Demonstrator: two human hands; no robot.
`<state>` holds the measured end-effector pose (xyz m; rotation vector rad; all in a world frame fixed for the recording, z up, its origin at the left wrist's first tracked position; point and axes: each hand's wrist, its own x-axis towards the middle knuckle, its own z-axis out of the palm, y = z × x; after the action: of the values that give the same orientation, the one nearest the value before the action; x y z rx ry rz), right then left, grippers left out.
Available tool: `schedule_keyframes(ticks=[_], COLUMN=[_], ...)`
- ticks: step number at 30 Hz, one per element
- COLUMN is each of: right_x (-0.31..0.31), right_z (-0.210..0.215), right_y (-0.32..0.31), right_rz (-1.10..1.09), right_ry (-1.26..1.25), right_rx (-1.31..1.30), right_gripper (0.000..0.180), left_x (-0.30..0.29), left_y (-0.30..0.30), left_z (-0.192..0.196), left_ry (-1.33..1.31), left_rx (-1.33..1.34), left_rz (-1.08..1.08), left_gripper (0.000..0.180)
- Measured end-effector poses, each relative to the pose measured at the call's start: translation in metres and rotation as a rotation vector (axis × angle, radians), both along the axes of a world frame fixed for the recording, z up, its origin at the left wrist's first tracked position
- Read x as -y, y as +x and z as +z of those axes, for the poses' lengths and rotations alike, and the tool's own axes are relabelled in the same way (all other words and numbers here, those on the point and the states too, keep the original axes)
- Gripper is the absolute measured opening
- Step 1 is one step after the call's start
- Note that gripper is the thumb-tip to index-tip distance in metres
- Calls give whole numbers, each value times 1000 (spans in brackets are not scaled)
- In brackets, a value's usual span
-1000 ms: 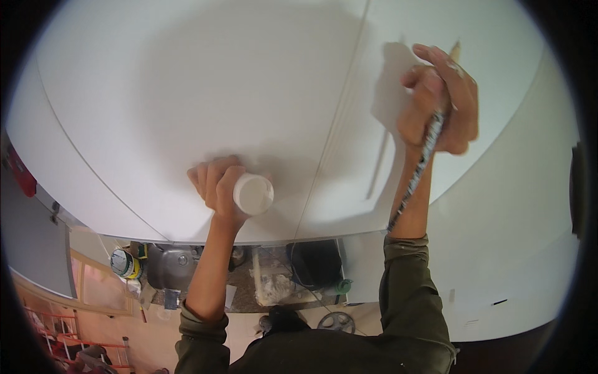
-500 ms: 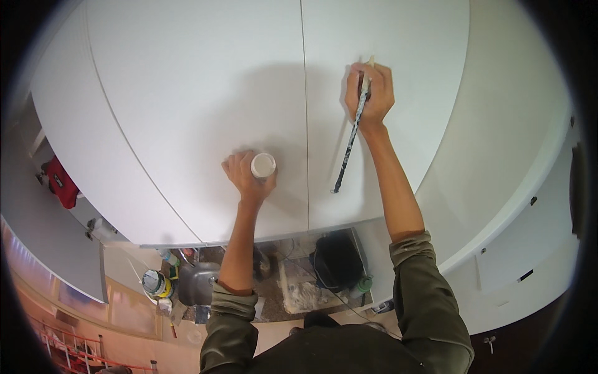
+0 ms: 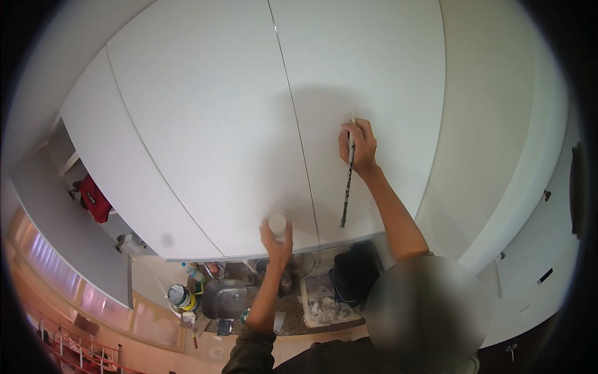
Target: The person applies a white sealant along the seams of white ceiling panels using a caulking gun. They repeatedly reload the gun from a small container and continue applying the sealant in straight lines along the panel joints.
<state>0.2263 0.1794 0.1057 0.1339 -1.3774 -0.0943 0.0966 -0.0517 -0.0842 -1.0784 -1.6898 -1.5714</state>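
Both hands (image 3: 275,245) (image 3: 361,149) — now lower down

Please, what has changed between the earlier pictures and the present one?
The left hand with its white container and the right hand with its thin tool have moved down, nearer the lower edge of the white panels. The view shifted too. Both stayed held; nothing new was taken.

Soft shadows dim the white panels (image 3: 205,124); fisheye edges curve.
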Motion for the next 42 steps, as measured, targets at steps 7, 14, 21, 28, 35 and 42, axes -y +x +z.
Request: schedule_keyframes(ticks=[7, 14, 21, 28, 35, 42], right_x=[1, 3, -4, -2, 94, 176], right_z=[-25, -37, -42, -49, -72, -36], right_y=[-2, -5, -8, -4, 42, 84], right_rz=[81, 82, 35, 85, 818, 1049], right_ry=[-25, -20, 49, -45, -736, -829], right_rx=[91, 78, 115, 138, 446, 821], right_gripper=[27, 29, 33, 25, 12, 16], left_x=[99, 179, 173, 165, 153, 129], left_y=[79, 172, 191, 187, 164, 135], left_z=[-102, -159, -163, -137, -80, 15], left_ry=[-181, -251, -292, -209, -211, 47], left_rx=[392, 703, 702, 832, 597, 710], left_rz=[-59, 87, 13, -78, -201, -317], left_gripper=[28, 24, 24, 20, 24, 21])
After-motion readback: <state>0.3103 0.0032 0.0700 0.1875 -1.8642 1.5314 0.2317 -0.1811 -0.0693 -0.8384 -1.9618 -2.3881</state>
